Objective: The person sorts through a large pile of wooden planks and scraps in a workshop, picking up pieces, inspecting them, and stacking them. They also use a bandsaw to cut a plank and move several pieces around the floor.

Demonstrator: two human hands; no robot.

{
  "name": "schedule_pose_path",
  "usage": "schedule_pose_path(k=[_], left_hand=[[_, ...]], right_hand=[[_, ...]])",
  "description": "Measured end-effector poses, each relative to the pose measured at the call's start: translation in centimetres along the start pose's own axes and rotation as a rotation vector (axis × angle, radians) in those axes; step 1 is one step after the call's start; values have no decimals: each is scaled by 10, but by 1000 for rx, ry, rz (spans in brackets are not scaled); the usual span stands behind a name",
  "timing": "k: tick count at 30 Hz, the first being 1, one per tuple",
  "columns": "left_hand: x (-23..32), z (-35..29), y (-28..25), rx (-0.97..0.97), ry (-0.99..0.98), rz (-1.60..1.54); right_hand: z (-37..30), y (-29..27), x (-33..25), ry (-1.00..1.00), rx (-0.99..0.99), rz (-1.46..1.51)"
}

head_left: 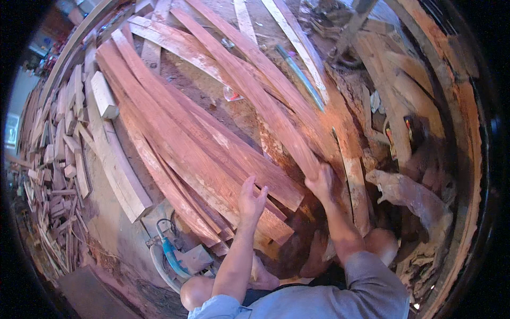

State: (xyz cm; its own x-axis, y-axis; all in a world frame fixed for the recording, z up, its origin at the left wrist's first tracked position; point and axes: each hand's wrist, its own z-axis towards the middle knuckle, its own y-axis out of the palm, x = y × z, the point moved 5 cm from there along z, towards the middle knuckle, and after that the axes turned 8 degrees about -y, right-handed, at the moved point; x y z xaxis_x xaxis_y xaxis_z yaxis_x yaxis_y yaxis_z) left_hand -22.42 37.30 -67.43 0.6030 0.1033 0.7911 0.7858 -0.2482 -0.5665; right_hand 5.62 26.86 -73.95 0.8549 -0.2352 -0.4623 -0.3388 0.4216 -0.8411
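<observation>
My right hand [322, 182] is closed around the near end of a long reddish wooden plank [265, 101], which stretches away toward the far left. My left hand [251, 201] has its fingers apart and holds nothing. It is over the near ends of a stack of reddish planks [175, 127], and I cannot tell whether it touches them. Another long plank [297, 103] lies just right of the held one.
A teal power saw [171, 254] rests on the ground by my left knee. Thick pale beams [119, 165] and a pile of offcuts [58, 212] lie to the left. A blue-green tube [300, 77] lies beyond the planks. Rough slabs and bark [414, 196] crowd the right.
</observation>
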Motion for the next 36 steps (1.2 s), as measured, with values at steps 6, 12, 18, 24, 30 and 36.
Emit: schedule_pose_path(k=[6,12,18,24,30,36], left_hand=[[-13,-10,-2,15,-28,50],[-13,-17,-12,33,-3,55],[-19,-26,-6,33,-14,116],[-7,-26,2,40,-20,-13],[9,13,62,-250,-499,-640],[53,74,148,-661,-861,-1309]], right_hand=[[121,12,21,-24,-76,-90],[123,8,64,416,-533,-64],[81,31,44,253,-529,-278],[72,9,13,161,-410,-273],[19,-63,-58,41,-362,-47],[-59,-136,-112,-14,-289,2]])
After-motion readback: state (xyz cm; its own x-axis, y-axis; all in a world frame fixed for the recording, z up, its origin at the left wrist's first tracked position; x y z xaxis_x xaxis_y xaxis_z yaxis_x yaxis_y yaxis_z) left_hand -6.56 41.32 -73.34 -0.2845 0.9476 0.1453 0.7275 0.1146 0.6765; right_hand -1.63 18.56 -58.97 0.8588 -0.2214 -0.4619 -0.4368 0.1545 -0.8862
